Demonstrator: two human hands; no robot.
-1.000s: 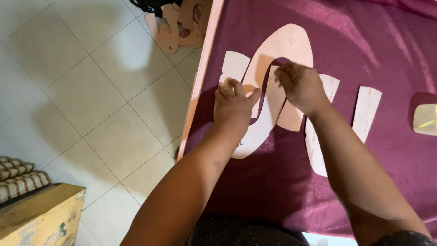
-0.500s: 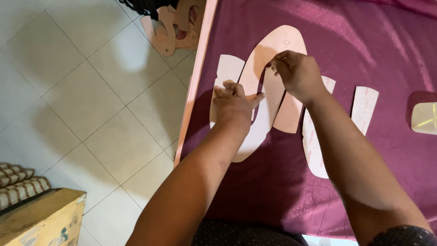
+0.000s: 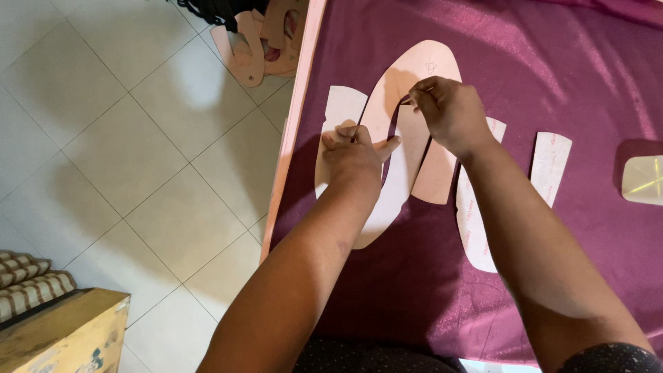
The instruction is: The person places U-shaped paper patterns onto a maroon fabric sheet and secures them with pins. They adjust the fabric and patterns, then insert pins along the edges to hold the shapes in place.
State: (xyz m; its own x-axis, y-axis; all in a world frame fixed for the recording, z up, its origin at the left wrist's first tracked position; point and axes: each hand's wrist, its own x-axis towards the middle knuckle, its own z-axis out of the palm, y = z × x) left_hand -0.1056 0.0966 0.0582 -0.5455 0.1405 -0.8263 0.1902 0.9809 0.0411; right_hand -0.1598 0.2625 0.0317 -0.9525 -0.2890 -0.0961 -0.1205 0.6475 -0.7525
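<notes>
1. A desk [image 3: 298, 131] with a pink edge was seen from above, covered by a magenta satin cloth [image 3: 552, 83].
2. A large pale-pink paper pattern piece [image 3: 421, 69], oval at its far end, was laid on the cloth near the desk's left edge, with a dark curved slit running along its length.
3. The left hand [image 3: 356, 155] was pressed flat on the near left part of this pattern, fingers spread and thumb stretched towards the slit; nothing was gripped in it.
4. The right hand [image 3: 449, 114] was placed over the middle of the same pattern, its fingertips pinched narrowly together at the upper end of the slit. A thin object seemed to be pinched there, but what it was could not be told.
5. A white curved pattern piece [image 3: 342, 110] was lying just left of the pink one, partly under the left hand.
6. A long white curved strip [image 3: 473, 235] was lying to the right of the pink pattern, partly hidden by the right forearm.
7. A shorter white strip [image 3: 550, 166] was set apart further right.
8. A pale, rounded square object [image 3: 644, 179] was seen at the right border.
9. More cardboard pattern pieces [image 3: 259, 41] were hung beside the desk, above the tiled floor [image 3: 124, 159].
10. A wooden box [image 3: 62, 331] was seen at the lower left.
</notes>
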